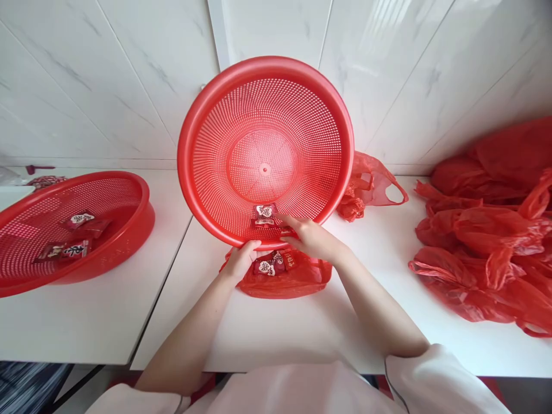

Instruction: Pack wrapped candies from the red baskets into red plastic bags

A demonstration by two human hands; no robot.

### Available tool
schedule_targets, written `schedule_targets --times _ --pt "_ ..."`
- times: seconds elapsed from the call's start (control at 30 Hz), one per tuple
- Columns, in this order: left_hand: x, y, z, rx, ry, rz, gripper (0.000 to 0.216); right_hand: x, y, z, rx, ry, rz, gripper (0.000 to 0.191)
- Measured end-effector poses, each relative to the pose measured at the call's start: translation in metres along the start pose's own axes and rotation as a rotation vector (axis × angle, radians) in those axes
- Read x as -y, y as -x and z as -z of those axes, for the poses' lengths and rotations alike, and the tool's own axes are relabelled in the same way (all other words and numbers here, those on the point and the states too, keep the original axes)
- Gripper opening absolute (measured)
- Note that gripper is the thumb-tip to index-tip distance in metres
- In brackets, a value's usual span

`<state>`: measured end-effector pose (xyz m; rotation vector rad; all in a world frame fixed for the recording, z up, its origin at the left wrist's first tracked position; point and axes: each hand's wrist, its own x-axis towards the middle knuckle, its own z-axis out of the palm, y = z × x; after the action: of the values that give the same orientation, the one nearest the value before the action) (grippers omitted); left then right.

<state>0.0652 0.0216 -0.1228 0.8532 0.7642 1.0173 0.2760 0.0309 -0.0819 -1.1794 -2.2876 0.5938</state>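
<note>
A large round red plastic colander (269, 115) is tipped up on its edge, its mouth facing me. My left hand (242, 260) grips the colander's bottom rim, the thumb above and the other fingers partly hidden. Small dark red wrapped packets (264, 216) with white and black print lie inside near the lower rim. My right hand (311, 237) reaches over that rim, fingers apart, with the fingertips at the packets. Below the rim, an open red plastic bag (297, 287) lies on the table with similar packets inside, one of them (268, 264) showing clearly.
A second red colander (107, 259) with several packets sits at the left. On the right is a heap of knotted red bags (487, 247). Another red bag (375, 181) lies behind, near the tiled wall (276, 29). A seam divides the white table (366, 351).
</note>
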Motion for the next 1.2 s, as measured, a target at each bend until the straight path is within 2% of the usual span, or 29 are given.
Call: schedule_targets --times 0.17,0.3,0.4,0.73,0.93,1.03,1.13,1.2 --pt "-0.005 0.001 -0.003 0.006 0.004 -0.025 0.038 0.002 -0.001 0.006 -0.077 -0.245 -0.135 0.042" --pt "-0.005 0.002 -0.003 0.016 -0.025 -0.014 0.035 0.001 -0.001 0.011 0.01 -0.69 -0.214 0.054" --pt "-0.005 0.002 -0.003 0.01 -0.025 -0.013 0.033 0.001 0.0 0.013 0.04 -0.83 -0.233 0.06" --pt "-0.001 0.001 0.001 0.04 -0.01 0.0 0.033 0.005 0.0 0.013 0.066 -0.837 -0.241 0.059" --pt "-0.002 0.0 0.003 0.013 -0.033 -0.029 0.03 0.002 0.002 0.014 0.035 -0.842 -0.236 0.035" --pt "-0.003 0.0 0.001 0.037 -0.027 -0.026 0.035 0.002 0.006 0.023 0.188 -0.733 -0.18 0.027" --pt "-0.004 0.0 0.002 0.048 -0.042 -0.039 0.037 0.001 0.011 0.033 0.397 -0.488 -0.132 0.021" --pt "-0.003 0.0 0.003 0.029 -0.065 -0.049 0.036 0.0 0.014 0.037 0.404 -0.313 -0.119 0.018"
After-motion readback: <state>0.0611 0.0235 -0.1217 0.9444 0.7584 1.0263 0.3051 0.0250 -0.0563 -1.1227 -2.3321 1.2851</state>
